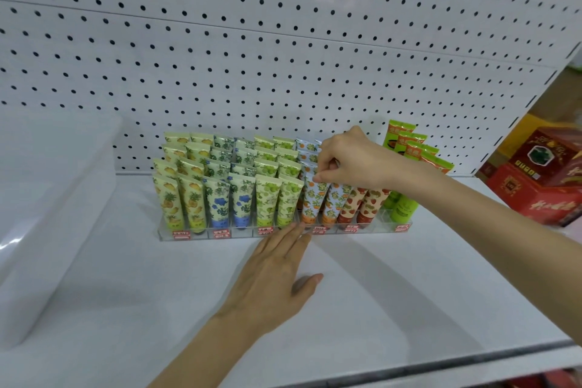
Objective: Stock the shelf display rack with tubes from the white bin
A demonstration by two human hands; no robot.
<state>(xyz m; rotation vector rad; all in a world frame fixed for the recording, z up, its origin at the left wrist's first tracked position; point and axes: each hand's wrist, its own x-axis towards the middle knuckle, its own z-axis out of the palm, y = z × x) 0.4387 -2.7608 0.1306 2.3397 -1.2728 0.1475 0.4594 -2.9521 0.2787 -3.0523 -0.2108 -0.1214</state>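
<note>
Far left there's the white bin (56, 186), sitting on the shelf (378, 293) and well apart from the display. I can't see into it from this angle, so no idea what's inside. Behind everything runs a white pegboard (283, 41).

The clear rack (239, 235) sits mid-shelf, back near the pegboard, with little red labels along its front lip. It's pretty full, and the tubes stand cap-down in stepped rows. From the left you get the pineapple tubes (181, 195), then the blue-flower tubes (230, 198), then the green-fruit tubes (277, 198).

The left hand (274, 274) lies flat on the shelf in front of the rack. Its fingers are straight and close together with the thumb out to the side, and the fingertips just touch the rack's front edge about midway along. It isn't holding anything.

Next column over is the orange-print tube (311, 201), standing in the front row. The right hand (349, 157) reaches in from the right over the rack, with the thumb and fingers curled and pinching that tube's top crimp. The hand hides most of the rows behind it.

Right of that are the strawberry tubes (362, 201), and in the last column the bright green tubes (406, 142), taller than the rest. The front slot there looks only partly filled.

Past the shelf end on the far right there's a red box (541, 179).
</note>
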